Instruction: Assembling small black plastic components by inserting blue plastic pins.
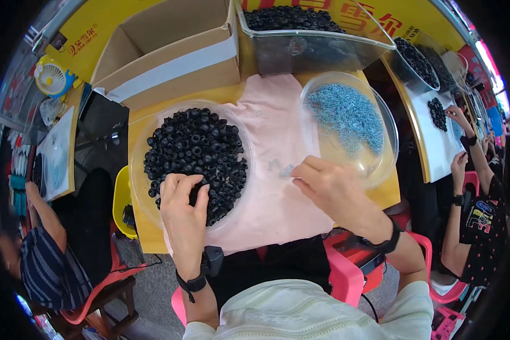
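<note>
Small black hollow, cap-like parts (195, 136) are heaped in a clear round tray (137, 184) on the left of the table. My left hand (182, 209) reaches over the near side of this heap, thumb and fingers curled around a small black part. Right of the middle, my right hand (334, 187) is pinched above a pink cloth (272, 124). Whatever sits between its fingertips is too small to make out. By those fingertips lies a small scatter of clear bits (280, 170). Many tiny bluish clear pieces (345, 116) fill part of another round tray (392, 141) at the right.
An open cardboard box (175, 68) stands at the back left. Behind the cloth, a clear bin (317, 48) holds more black parts. A yellow basket (122, 204) hangs low at the table's left. People sit at tables on both sides, one handling black parts at the right.
</note>
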Tool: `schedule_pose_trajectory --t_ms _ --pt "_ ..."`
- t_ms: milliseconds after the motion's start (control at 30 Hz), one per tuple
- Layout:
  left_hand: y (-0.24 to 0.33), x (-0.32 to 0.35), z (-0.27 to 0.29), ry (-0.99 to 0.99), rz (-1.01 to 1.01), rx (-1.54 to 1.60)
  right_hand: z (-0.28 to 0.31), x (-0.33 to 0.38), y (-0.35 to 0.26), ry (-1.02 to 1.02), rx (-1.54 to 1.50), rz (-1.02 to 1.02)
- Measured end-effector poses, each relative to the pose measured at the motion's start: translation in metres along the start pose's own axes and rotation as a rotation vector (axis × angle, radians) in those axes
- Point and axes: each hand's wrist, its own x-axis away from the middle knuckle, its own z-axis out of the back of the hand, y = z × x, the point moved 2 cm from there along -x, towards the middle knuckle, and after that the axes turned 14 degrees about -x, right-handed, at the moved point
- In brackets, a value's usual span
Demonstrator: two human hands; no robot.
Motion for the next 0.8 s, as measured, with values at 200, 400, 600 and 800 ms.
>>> schedule_pose_trajectory --t_ms 200,400,600,800 --pt "0.01 0.012 0.017 0.041 0.132 0.196 -0.026 -0.003 0.001 0.033 0.005 -0.028" --pt "0.016 0.051 0.008 -0.089 0.306 0.927 -0.034 -0.003 0.0 0.099 0.013 -0.07" --pt "0.035 0.078 -0.008 -0.245 0.223 1.052 -0.038 0.009 -0.002 0.137 -0.045 -0.111" --pt "0.047 0.082 -0.029 -0.226 0.057 0.68 -0.033 0.021 -0.004 0.209 -0.099 -0.074"
